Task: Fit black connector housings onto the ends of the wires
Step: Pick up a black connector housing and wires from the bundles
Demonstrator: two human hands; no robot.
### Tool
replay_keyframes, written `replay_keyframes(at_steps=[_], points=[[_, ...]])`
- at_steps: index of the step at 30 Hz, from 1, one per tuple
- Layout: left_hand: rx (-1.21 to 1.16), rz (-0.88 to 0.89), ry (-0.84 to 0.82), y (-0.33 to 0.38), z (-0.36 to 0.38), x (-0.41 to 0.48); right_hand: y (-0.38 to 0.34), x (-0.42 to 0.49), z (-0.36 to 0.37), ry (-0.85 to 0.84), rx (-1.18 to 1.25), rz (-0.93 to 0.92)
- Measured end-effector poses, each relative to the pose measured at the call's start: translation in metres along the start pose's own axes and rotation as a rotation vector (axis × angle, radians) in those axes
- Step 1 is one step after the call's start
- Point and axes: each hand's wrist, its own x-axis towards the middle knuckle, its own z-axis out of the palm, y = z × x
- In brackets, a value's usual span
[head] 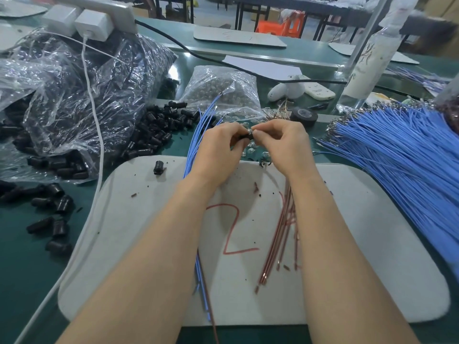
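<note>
My left hand [219, 142] and my right hand [283, 142] meet above the far edge of the grey mat [360, 244]. Between their fingertips sits a black connector housing [246, 137], which my left hand grips. My right hand pinches something small at the housing's right end; what it is stays hidden. Red wires [278, 242] hang down below my right hand across the mat. Blue wires [198, 135] run under my left hand. A single loose black housing [159, 167] lies on the mat's far left corner.
A heap of black housings [159, 130] spills from clear plastic bags [74, 95] on the left. A thick bundle of blue wires [402, 160] fans out on the right. A bag of small parts [221, 90], a tape roll [303, 116] and a white cable [95, 135] lie around.
</note>
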Motion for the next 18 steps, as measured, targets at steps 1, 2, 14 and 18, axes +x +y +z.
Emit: replay_keyframes(at_steps=[1, 2, 14, 18], points=[[-0.002, 0.004, -0.004, 0.0003, -0.0001, -0.0001, 0.0008, 0.0002, -0.0001, -0.008, 0.028, 0.006], [-0.005, 0.009, -0.009, 0.0006, -0.0006, -0.0004, 0.0014, -0.0001, 0.0004, -0.015, 0.046, 0.007], [0.072, -0.043, -0.033, 0.0073, -0.0058, -0.0005, 0.0004, -0.0004, 0.0059, 0.033, 0.418, 0.102], [0.034, -0.043, -0.075, 0.0080, -0.0082, 0.0010, 0.0008, -0.0008, 0.0090, 0.056, 0.475, 0.166]])
